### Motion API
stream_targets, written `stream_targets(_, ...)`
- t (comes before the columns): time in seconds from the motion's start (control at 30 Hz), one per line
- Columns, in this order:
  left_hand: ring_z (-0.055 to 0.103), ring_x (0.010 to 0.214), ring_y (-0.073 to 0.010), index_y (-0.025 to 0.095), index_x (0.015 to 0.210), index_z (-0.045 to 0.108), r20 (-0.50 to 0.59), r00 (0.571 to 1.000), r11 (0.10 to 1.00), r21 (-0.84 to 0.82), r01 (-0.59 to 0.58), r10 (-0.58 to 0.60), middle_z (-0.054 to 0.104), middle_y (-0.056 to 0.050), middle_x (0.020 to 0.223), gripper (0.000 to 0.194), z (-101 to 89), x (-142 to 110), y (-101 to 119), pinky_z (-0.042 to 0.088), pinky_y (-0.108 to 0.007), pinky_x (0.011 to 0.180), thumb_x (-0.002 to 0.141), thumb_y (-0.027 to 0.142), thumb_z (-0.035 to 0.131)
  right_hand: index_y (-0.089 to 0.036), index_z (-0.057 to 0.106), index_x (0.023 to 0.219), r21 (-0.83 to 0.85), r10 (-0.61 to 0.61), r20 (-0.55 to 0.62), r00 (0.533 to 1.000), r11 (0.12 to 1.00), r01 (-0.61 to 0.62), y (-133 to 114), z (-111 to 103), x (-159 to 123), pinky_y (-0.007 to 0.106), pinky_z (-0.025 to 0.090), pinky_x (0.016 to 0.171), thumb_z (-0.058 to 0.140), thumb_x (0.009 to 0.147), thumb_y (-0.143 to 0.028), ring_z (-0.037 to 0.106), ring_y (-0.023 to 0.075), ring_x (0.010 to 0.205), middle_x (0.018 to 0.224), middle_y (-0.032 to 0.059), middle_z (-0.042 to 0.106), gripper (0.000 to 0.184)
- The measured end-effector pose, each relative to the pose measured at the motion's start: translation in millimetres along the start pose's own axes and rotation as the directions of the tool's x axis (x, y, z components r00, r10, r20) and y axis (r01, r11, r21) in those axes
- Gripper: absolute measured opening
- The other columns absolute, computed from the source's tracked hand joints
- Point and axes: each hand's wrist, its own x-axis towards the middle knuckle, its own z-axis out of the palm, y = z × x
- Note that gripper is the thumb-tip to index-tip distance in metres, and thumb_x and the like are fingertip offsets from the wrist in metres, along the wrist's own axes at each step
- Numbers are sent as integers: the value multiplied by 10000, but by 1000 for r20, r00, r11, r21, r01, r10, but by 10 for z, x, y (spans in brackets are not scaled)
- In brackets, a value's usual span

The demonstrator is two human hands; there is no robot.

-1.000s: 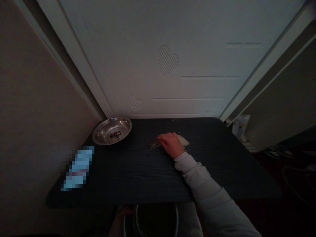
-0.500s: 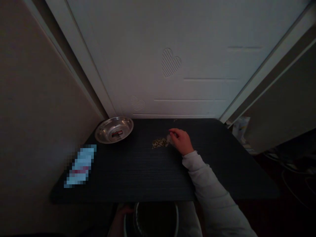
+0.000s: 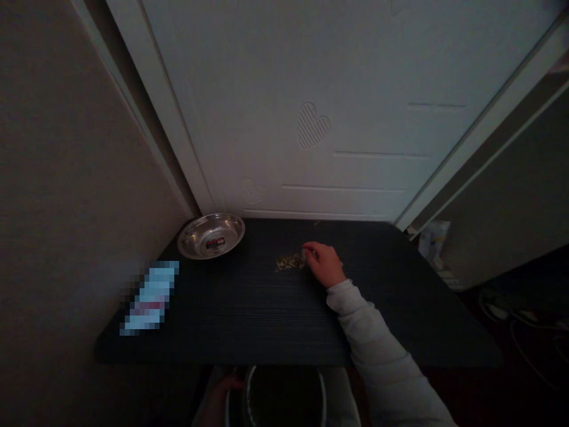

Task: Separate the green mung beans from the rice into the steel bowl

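On the dark table, my right hand is closed, thumb and fingers pinched at the right end of a small clear plastic bag. Speckled green and pale bits, like seeds or grains, show at its left part; the rest is hidden by the hand. Below the table's front edge, my left hand grips the left side of a round pot resting at my lap. The pot's inside is too dark to make out.
A shallow steel bowl with a dark and red label stands at the table's back left corner. In front of it lies a blurred-out pale blue item. A white door panel rises behind the table.
My right hand has lowered a little onto the bag and covers more of its right end. The whole view has shifted slightly. My left hand stays on the pot.
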Motion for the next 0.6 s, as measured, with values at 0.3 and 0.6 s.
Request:
stream_targets(0.3,608,679,-249,156,459,577,86,995,999,-3,48,-48,624,-31,461,112,-55,11,41,437,-337,658,512,79,515,-201,569,893,-47,-13,46,999,999,15,-50,45,-27,306,351,732,389,757,-228,542,163,829,902,17,620,227)
stream_targets(0.6,604,716,-259,138,527,597,65,993,995,-32,98,-96,642,-45,505,125,48,-100,75,433,-359,684,521,68,493,-187,579,873,35,-37,50,998,999,35,-69,47,-40,273,370,737,396,751,-225,553,146,797,863,18,627,224)
